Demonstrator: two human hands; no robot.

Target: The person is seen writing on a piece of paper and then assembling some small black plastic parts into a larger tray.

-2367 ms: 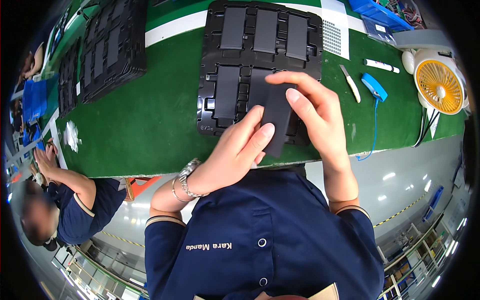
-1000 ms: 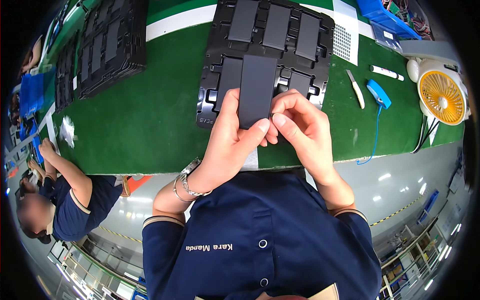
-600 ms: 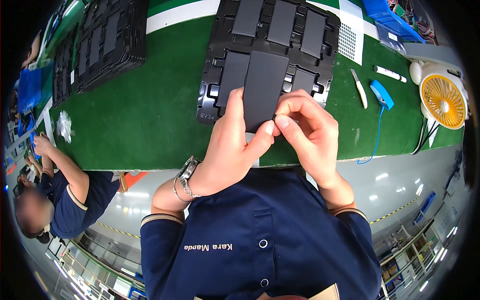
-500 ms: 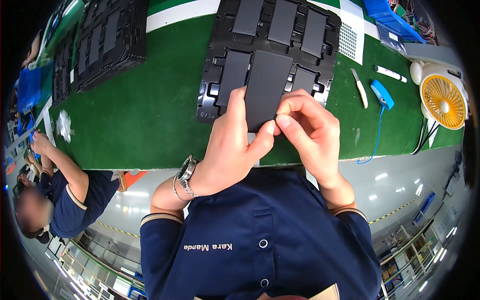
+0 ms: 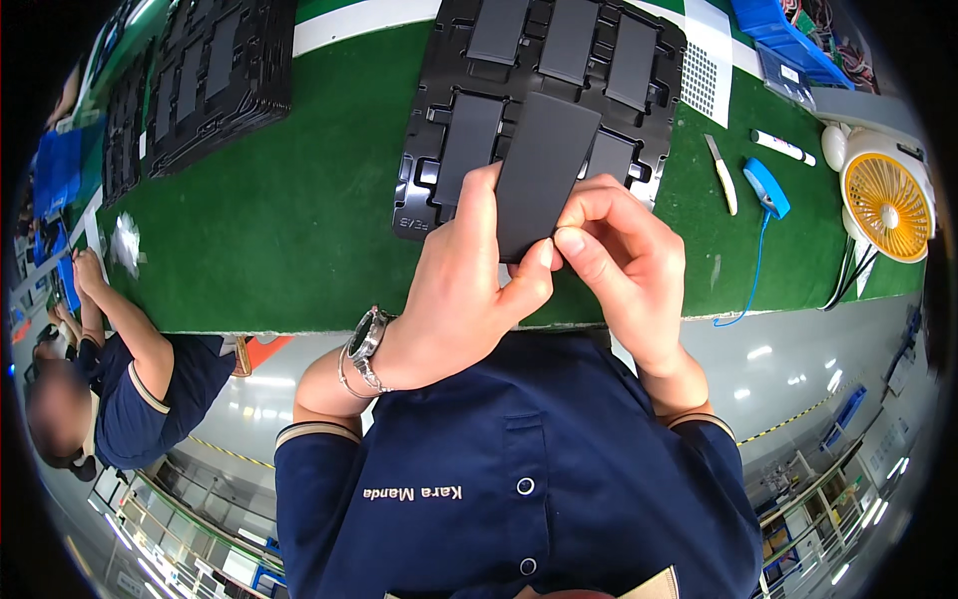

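Between my hands is a flat, dark grey rectangular block, raised over the tray and tilted a little to the right. My left hand grips its left side and lower edge, the thumb near the bottom corner. At the lower right corner, my right hand has thumb and forefinger pinched together; whether a small piece sits between them is hidden. Beneath lies a black moulded tray whose pockets hold several similar grey blocks, such as the upper middle block and the left block.
Stacked black trays stand at the far left of the green table. To the right lie a white-handled knife, a marker, a blue wrist strap and a yellow-and-white fan. A co-worker sits at the left.
The block in my hands has tilted slightly further to the right. Both hands keep nearly the same hold, shifted a little. The co-worker's arm has moved slightly.
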